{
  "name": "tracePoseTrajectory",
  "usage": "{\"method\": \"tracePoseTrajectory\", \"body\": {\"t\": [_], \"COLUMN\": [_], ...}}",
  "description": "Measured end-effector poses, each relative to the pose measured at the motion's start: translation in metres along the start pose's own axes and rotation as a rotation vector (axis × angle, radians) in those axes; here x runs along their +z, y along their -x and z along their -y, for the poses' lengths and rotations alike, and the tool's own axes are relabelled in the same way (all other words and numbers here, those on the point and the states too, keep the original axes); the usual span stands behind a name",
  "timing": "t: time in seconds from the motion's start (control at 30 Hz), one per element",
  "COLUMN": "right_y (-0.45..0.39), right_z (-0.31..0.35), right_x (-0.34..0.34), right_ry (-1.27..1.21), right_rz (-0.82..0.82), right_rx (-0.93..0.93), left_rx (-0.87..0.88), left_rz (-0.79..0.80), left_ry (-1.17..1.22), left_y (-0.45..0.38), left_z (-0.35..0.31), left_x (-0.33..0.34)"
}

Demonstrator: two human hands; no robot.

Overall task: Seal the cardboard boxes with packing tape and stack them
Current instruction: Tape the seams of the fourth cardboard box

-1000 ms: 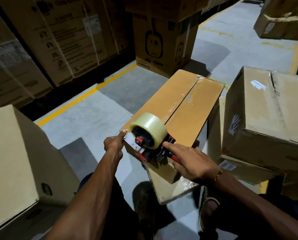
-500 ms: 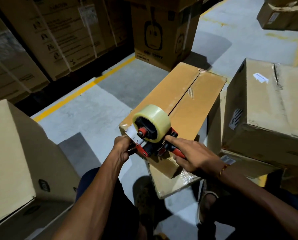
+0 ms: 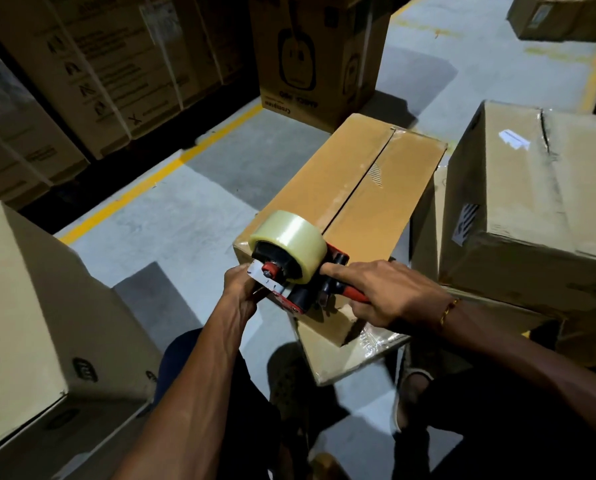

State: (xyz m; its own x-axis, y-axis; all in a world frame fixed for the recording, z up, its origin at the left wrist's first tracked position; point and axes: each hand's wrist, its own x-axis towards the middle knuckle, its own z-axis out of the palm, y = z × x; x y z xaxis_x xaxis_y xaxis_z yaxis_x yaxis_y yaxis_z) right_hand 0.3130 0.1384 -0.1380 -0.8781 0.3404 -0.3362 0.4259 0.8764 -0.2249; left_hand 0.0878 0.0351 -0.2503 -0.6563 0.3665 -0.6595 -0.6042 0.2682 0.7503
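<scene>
A brown cardboard box lies in front of me, its two top flaps meeting along a dark centre seam. At its near end sits a red tape dispenser carrying a roll of clear packing tape. My right hand grips the dispenser's red handle, with the index finger stretched along its top. My left hand pinches the loose tape end at the dispenser's front, against the box's near left corner. The box rests on a flatter box wrapped in plastic film.
A larger worn carton stands close on the right. A pale box stands at my left. Stacked cartons line the far side behind a yellow floor line. A printed box stands beyond. Grey floor lies between.
My left hand has slid down from the box's top corner to the dispenser's front and now pinches the tape end. The view has tilted slightly; my right hand keeps its grip.
</scene>
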Motion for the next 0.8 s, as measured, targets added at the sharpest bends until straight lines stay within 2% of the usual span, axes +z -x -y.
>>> {"method": "tracePoseTrajectory", "body": {"t": [0.1, 0.2, 0.4, 0.53, 0.63, 0.8], "right_y": [0.007, 0.015, 0.02, 0.023, 0.026, 0.02], "right_z": [-0.008, -0.011, -0.011, -0.01, -0.012, -0.01], "right_x": [-0.005, -0.002, 0.01, 0.009, 0.008, 0.008], "right_ry": [-0.022, -0.029, -0.059, -0.054, -0.041, -0.002], "right_rz": [0.039, -0.002, -0.034, -0.039, -0.055, -0.046], "right_rx": [0.009, 0.01, 0.032, 0.027, 0.024, 0.02], "left_rx": [0.004, 0.003, 0.016, -0.007, -0.081, -0.073], "left_rz": [-0.017, 0.018, -0.033, 0.081, 0.079, 0.031], "left_ry": [-0.009, 0.007, 0.036, 0.008, -0.016, -0.019], "left_y": [-0.002, -0.002, 0.008, 0.02, 0.031, 0.029], "left_z": [0.001, 0.003, 0.011, 0.018, 0.02, 0.021], "left_x": [0.0, -0.001, 0.002, 0.01, 0.015, 0.013]}}
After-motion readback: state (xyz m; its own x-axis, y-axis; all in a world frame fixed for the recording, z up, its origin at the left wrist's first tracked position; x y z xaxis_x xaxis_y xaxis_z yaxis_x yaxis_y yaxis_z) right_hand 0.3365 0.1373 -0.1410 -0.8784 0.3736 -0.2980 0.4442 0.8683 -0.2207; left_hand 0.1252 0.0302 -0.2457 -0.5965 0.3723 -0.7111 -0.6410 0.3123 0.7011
